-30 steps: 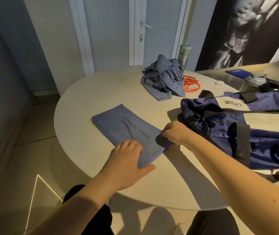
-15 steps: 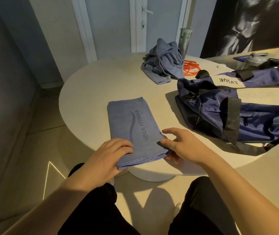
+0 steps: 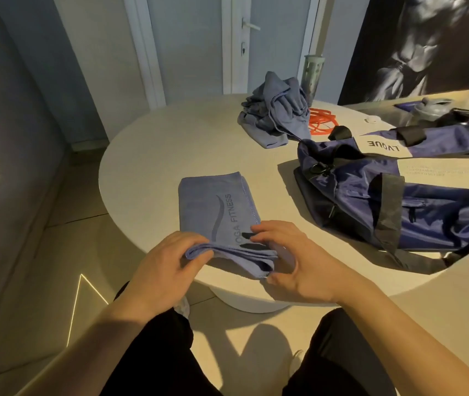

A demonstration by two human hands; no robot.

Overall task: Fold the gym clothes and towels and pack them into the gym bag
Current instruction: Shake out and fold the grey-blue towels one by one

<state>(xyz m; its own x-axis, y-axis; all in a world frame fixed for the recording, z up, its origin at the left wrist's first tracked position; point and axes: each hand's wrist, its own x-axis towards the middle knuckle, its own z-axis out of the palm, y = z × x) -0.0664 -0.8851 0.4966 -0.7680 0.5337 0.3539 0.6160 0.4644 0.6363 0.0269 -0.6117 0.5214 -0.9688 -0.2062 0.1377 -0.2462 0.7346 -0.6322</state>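
- Currently the left hand (image 3: 167, 267) grips the near-left corner of the folded towel (image 3: 213, 207). Its fingers are curled over the top of the fabric, and the stacked edges protrude just past the fingertips.
- The right hand (image 3: 299, 264) pinches the near-right corner of the same towel, with the fingers laid on the upper face and the thumb underneath the layers.
- Between the two hands, the near end of the towel is raised off the surface, with several folded layers visible along that edge.
- The far part of the towel lies flat on the round table (image 3: 170, 138), close to its near rim. The printed lettering "FITNESS" and a curved logo face upward.
- To the right of the towel, apart from it, the navy gym bag (image 3: 398, 201) lies on the table with black straps draped over its side and a white label on top. Whether its opening is unzipped cannot be determined.
- Toward the far side of the table sits an unfolded pile of blue clothes (image 3: 276, 112).
- Just beside that pile on the right lies an orange cord (image 3: 320, 122).
- Behind the pile stands a tall tumbler (image 3: 313, 72).
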